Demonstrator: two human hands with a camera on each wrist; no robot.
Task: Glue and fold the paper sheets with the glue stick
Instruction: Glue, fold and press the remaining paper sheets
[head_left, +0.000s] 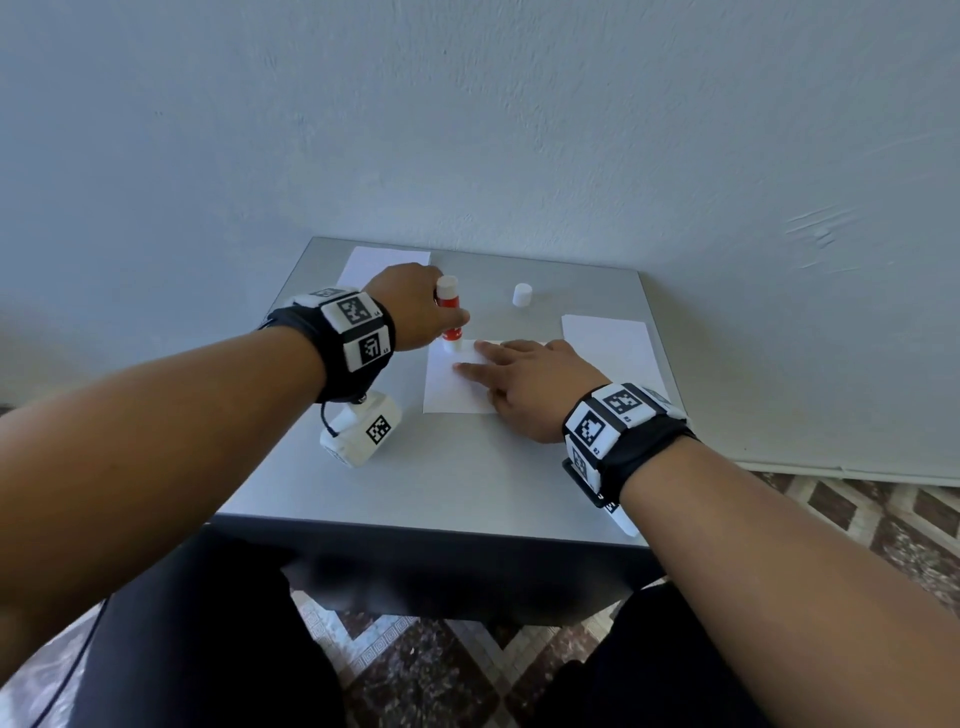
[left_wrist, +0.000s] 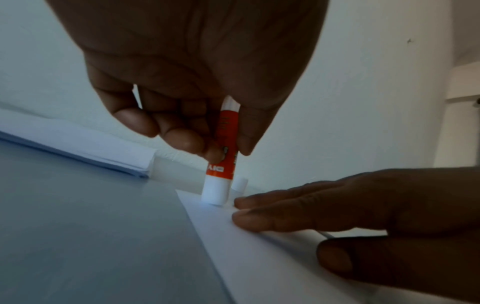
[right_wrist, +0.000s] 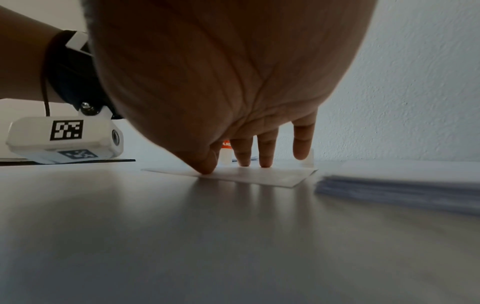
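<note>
— Left hand (head_left: 410, 306) first: what's it doing?

— Fingers and thumb curled round the glue stick (head_left: 450, 322), held nearly upright, open end down on the far left corner of the sheet (head_left: 457, 384) in the middle of the desk (head_left: 467, 478). From the left wrist view the tip sits right at that corner, touching the paper.

— And the right hand (head_left: 524, 387)?

— Spread flat, fingers straight, pressing the same sheet down from its right side so it can't slide. Fingertips just beside the stick.

— Cap?

— Off. The cap (head_left: 522, 295) stands alone toward the far edge of the desk, well apart from the stick.

— How far along, then?

— Early on this sheet, I'd judge. The stick is at one corner only; I can't see any glue trail on the paper, too pale to tell. No fold made in it that I can make out.

— What's left?

— Run the glue across, fold, press. Then the rest: a stack of paper (head_left: 608, 348) near the right edge, likely still to do. Another stack (head_left: 374, 262) at the far left corner; whether those are finished pieces I can't tell.

— Anything else on the desk?

— Only the wrist camera (head_left: 363, 431) hanging under my left arm.
</note>
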